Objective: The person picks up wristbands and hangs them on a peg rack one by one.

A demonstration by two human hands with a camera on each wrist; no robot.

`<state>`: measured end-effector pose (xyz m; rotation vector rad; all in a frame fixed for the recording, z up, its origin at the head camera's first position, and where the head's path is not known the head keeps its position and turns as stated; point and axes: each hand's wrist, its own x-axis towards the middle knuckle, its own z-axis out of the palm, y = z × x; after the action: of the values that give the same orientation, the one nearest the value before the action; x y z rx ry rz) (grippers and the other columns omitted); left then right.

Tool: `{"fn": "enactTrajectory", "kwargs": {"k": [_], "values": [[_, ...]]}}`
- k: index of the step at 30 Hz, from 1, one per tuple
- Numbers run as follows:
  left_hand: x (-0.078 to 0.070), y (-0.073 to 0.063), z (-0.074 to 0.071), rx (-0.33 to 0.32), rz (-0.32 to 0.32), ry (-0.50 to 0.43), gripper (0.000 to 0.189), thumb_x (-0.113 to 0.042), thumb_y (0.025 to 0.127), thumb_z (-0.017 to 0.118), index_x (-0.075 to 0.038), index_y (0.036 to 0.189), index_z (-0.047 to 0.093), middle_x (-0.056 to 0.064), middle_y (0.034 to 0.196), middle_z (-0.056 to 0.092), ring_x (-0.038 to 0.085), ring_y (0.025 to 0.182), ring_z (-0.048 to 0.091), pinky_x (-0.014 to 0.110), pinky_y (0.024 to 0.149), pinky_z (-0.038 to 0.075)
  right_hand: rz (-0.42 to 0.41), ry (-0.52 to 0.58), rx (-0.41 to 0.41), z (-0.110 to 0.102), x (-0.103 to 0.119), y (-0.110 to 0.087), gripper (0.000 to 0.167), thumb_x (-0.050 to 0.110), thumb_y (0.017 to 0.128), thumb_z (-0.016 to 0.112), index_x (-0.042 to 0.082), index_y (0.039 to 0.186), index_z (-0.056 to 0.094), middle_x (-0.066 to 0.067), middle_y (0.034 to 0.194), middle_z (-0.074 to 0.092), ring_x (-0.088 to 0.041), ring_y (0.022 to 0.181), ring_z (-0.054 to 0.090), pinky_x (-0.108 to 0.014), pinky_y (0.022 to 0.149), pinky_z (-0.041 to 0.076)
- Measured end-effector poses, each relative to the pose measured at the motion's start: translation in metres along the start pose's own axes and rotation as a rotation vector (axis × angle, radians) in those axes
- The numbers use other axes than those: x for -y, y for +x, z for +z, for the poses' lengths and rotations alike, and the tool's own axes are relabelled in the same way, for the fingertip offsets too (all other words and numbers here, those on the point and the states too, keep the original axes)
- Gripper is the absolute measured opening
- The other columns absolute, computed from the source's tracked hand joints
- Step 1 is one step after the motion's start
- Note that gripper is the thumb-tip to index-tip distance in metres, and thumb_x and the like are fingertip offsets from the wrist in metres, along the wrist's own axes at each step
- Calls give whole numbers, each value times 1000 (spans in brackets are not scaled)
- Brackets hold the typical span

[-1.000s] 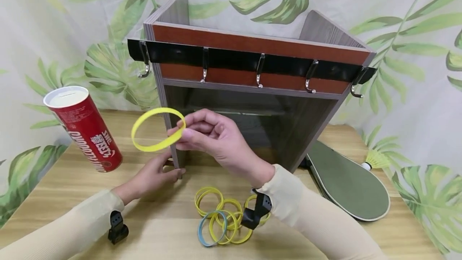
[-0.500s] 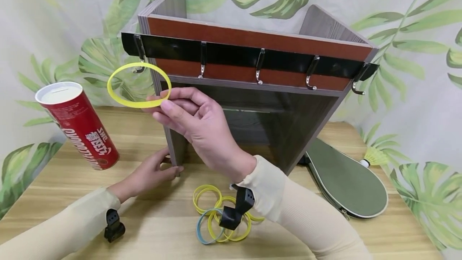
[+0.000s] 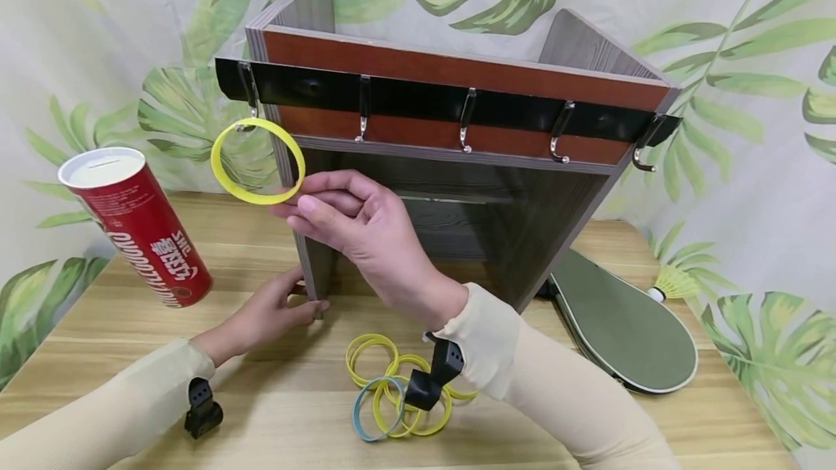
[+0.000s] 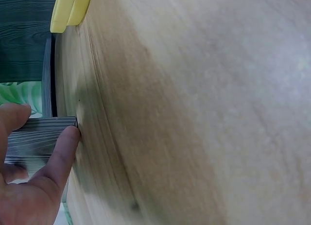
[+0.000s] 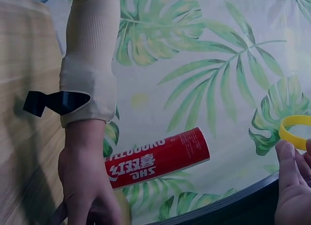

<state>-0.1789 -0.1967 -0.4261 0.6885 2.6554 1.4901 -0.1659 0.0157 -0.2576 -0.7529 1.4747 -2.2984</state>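
Note:
A yellow wristband (image 3: 225,178) overlaps the leftmost hook (image 3: 253,93) of the black hook rail (image 3: 418,96), its upper edge at the hook's tip. My right hand (image 3: 385,245) is at the band's lower right; the fingers reach behind it and the thumb stands slightly apart from it. In the right wrist view, the wristband (image 5: 290,122) shows right at the fingertips. My left hand (image 3: 268,318) grips the lower front end of the grey wooden stand's left side panel (image 3: 313,267). In the left wrist view, thumb and fingers lie around that panel (image 4: 34,140).
Several yellow wristbands (image 3: 444,419) and a blue one (image 3: 355,415) lie on the table (image 3: 287,412). A red can (image 3: 146,227) stands left of the stand. On the right are a green racket case (image 3: 627,325) and a yellow shuttlecock (image 3: 675,281).
My right hand has moved up and left with the yellow wristband to the leftmost hook, and the thumb has come off the band. The left hand keeps its grip on the panel.

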Motion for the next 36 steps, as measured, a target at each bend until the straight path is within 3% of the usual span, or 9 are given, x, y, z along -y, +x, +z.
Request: {"fn": "enactTrajectory", "kwargs": {"k": [4, 7, 11, 15, 18, 22, 25, 30, 36], "values": [[1, 0, 0, -1, -8, 8, 58, -6, 97, 72, 3, 150, 48, 21, 127, 71, 29, 114, 68, 27, 88, 58, 17, -26, 18, -6, 2, -3, 24, -5, 104, 55, -7, 129, 56, -39, 138, 60, -44, 128, 66, -37, 106, 56], [1, 1, 1, -2, -8, 9, 60, -6, 98, 72, 4, 151, 47, 22, 129, 71, 32, 114, 68, 27, 88, 58, 35, -59, 34, -12, 4, -6, 25, -4, 105, 54, -8, 130, 55, -38, 138, 60, -48, 129, 62, -38, 106, 56], [0, 0, 1, -2, -20, 4, 58, -7, 98, 71, 6, 149, 48, 25, 129, 70, 37, 116, 69, 27, 86, 59, 118, -155, 48, -25, 1, -10, 25, -2, 105, 57, -9, 129, 58, -36, 133, 65, -31, 114, 76, -41, 103, 57], [0, 0, 2, -3, -48, -6, 55, -8, 98, 71, 3, 148, 49, 25, 131, 68, 40, 117, 69, 26, 84, 59, 213, -340, 86, -40, -7, -17, 26, 3, 104, 61, -9, 127, 63, -31, 121, 72, -8, 93, 76, -44, 98, 61], [0, 0, 2, -1, -51, -7, 52, -7, 98, 71, 2, 146, 51, 25, 129, 69, 40, 117, 69, 26, 82, 60, 244, -509, 181, -53, -17, -23, 24, 4, 102, 65, -8, 123, 67, -27, 111, 75, -4, 85, 72, -40, 91, 63], [0, 0, 2, -6, -41, 19, 47, -7, 98, 71, 3, 141, 55, 24, 125, 71, 40, 115, 71, 27, 83, 59, 247, -743, 383, -68, -27, -32, 18, 8, 101, 68, -2, 115, 73, -19, 104, 77, 1, 82, 66, -27, 83, 60], [0, 0, 1, -15, -32, 47, 48, -8, 98, 71, 4, 141, 54, 24, 125, 72, 39, 114, 71, 31, 86, 59, 278, -843, 503, -75, -34, -37, 15, 11, 102, 68, 1, 112, 74, -16, 101, 77, 4, 81, 63, -19, 80, 56], [-1, 1, 0, -8, -42, 54, 56, -10, 99, 71, 4, 148, 49, 25, 132, 69, 39, 117, 70, 34, 88, 59, 349, -930, 612, -82, -48, -45, 13, 8, 100, 69, 0, 108, 75, -15, 99, 78, 9, 80, 60, -14, 79, 53], [-2, 1, 1, -12, -48, 45, 56, -9, 98, 71, 4, 148, 49, 25, 130, 70, 38, 116, 70, 25, 82, 57, 400, -1034, 675, -86, -66, -52, 9, 8, 99, 70, 2, 102, 75, -7, 93, 76, 9, 77, 57, -12, 77, 52]]}}
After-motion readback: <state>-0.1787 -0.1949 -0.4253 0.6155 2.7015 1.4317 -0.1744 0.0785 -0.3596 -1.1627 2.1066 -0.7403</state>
